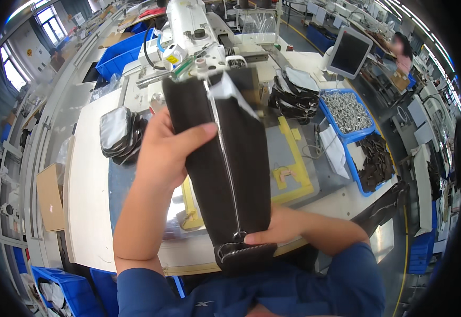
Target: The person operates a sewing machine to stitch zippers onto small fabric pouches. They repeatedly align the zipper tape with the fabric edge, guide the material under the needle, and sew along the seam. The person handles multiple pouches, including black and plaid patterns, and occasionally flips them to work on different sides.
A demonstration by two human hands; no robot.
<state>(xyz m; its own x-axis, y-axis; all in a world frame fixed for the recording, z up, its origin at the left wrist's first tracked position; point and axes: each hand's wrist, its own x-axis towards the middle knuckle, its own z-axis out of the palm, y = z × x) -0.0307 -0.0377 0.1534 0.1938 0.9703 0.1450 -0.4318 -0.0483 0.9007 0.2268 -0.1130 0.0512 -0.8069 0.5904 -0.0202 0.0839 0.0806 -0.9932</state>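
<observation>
Before me is a long dark fabric panel (198, 174) with a silver zipper (225, 158) running along its length. My left hand (169, 145) grips its upper left edge, thumb pressed flat on the front beside the zipper. Lower down, my right hand (275, 227) holds the right edge, with its thumb near a metal ring (239, 235). Below that ring the lower end folds over, and a second stretch of zipper shows there. A pale, paper-like flap (226, 90) sticks out at the panel's top. Fingers behind the panel are hidden.
A white sewing machine (188, 24) stands behind the panel. Stacked dark pieces lie left (120, 134) and right (295, 92). Blue trays hold metal rings (346, 111) and dark strips (373, 161). A yellow-edged template (299, 182) lies on the table. Another person (401, 55) is at far right.
</observation>
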